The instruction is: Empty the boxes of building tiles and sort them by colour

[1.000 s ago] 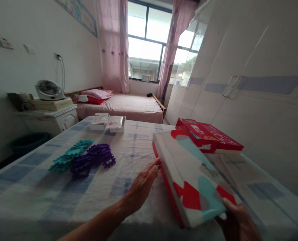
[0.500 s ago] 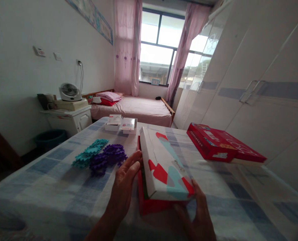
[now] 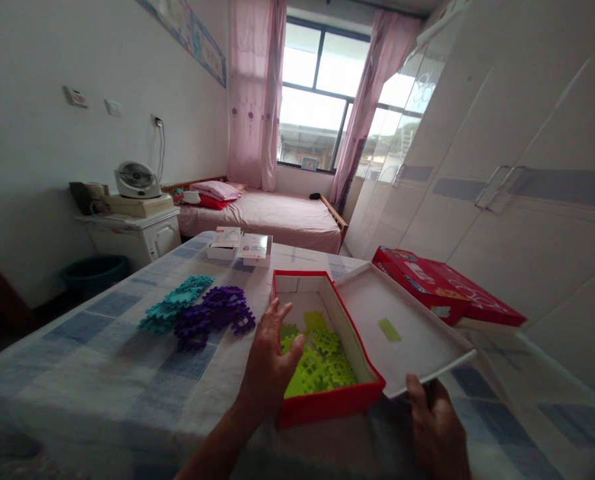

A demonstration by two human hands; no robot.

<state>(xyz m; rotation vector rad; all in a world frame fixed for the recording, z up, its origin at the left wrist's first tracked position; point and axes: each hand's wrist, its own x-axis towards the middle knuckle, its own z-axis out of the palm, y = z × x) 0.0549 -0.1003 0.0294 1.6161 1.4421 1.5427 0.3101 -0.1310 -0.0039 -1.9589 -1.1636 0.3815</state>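
Note:
A red-rimmed box [image 3: 332,398] stands uncovered on the table, with yellow-green toothed plastic pieces [image 3: 322,367] inside. My left hand [image 3: 270,353] is at the box's left wall, fingers apart, its thumb over the opening. My right hand [image 3: 435,420] grips the near corner of the white lid [image 3: 407,333]. The lid's pale inside faces up, with a small green patch on it, and it lies tilted to the right of the box. Purple toothed pieces [image 3: 212,313] and teal ones [image 3: 177,303] lie left of the box.
Two small white boxes [image 3: 224,243] sit at the table's far edge. Red boxes [image 3: 442,287] lie at the right behind the lid. The checked cloth [image 3: 107,373] covers the table. A bed [image 3: 272,217] stands beyond.
The lid has come off the box and swung to the right with my right hand, turned inside up. The green pieces now show. My left hand has moved slightly right, its fingers spread.

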